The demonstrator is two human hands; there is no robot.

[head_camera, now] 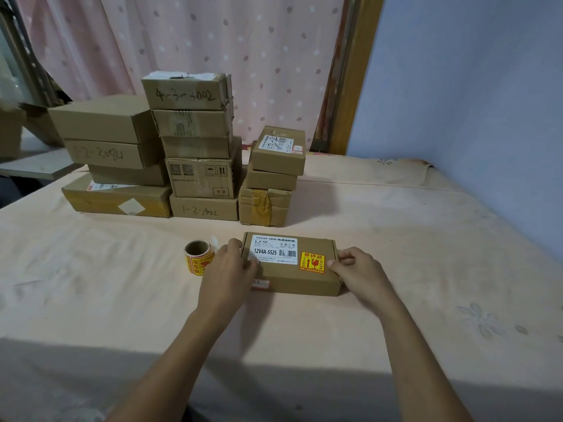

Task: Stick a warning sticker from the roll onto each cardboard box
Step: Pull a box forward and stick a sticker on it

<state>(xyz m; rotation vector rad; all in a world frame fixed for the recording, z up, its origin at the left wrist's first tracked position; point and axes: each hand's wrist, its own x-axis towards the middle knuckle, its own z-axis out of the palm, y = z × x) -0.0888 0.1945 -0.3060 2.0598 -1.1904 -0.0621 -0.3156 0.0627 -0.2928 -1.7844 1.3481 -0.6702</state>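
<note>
My left hand (pixel 231 266) grips the box (pixel 292 281) at its left end, hiding the label's (pixel 274 249) corner; my right hand (pixel 356 266) grips its right end. The roll (pixel 199 257) left of the box is partly covered.

Home bedroom: floral bedsheet (pixel 426 269), pink dotted curtain (pixel 213 41), stacked parcels (pixel 195 147).

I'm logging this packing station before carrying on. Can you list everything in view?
flat box: one, brown, centre front on the cloth
warning sticker: one, yellow and red, right part of the flat box's top
white label: one, left part of that top
sticker roll: one, yellow and red, left of the flat box
stacked boxes: about twelve, brown, three stacks behind
cloth: one, pale peach, covers the surface
curtain: one, pink, dotted, at the back
wall: one, blue, right
left hand: grips the flat box's left end
right hand: grips its right end
</note>
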